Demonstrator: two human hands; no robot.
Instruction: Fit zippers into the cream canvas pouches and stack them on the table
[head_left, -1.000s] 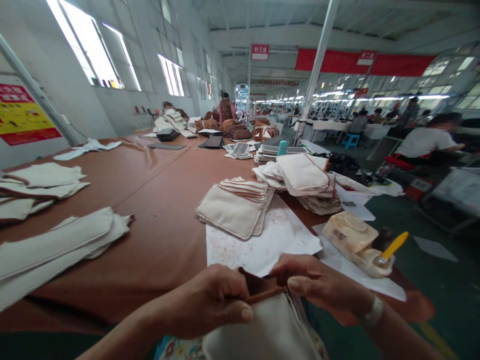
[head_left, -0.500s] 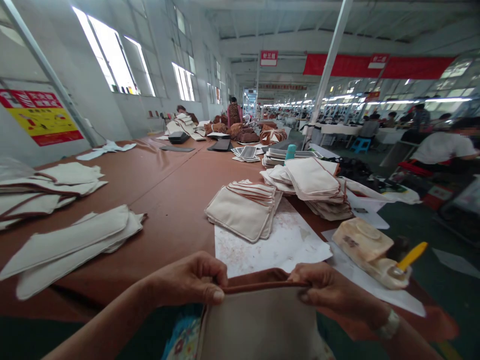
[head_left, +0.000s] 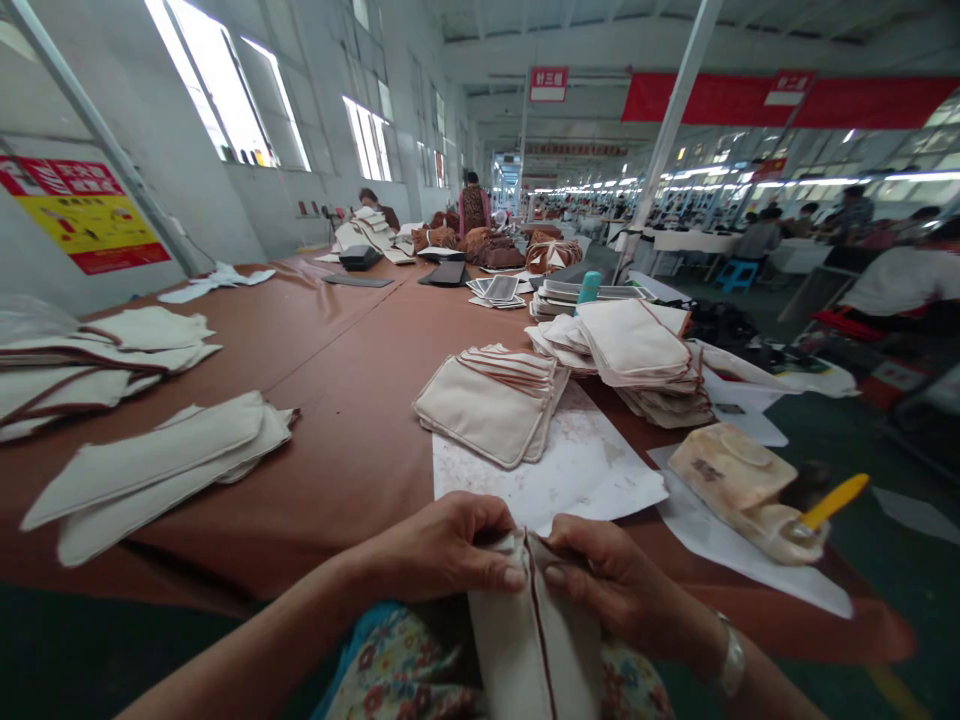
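Observation:
A cream fabric piece (head_left: 506, 640) with a dark brown edge line running down its middle hangs over my lap at the bottom centre. My left hand (head_left: 457, 545) pinches its top edge from the left, thumb on the near face. On the other side of the brown line, my right hand (head_left: 600, 570) grips the same top edge, thumb and fingers pressed together. The two hands are close, with a narrow gap between them. Just beyond them lies a white paper sheet (head_left: 600, 470), partly under a fanned stack of cream panels (head_left: 484, 405).
More cream pieces (head_left: 172, 455) lie left on the brown table (head_left: 337, 460). Right are a taller panel stack (head_left: 637, 345), a teal bottle (head_left: 589, 288) and a stained container (head_left: 731, 480) with a yellow-handled tool (head_left: 836, 500). Other people sit or stand farther back.
My hands have come closer together. The fabric's top edge, earlier stretched wide between them, is now drawn together, with the brown line running lengthwise. The view has shifted slightly.

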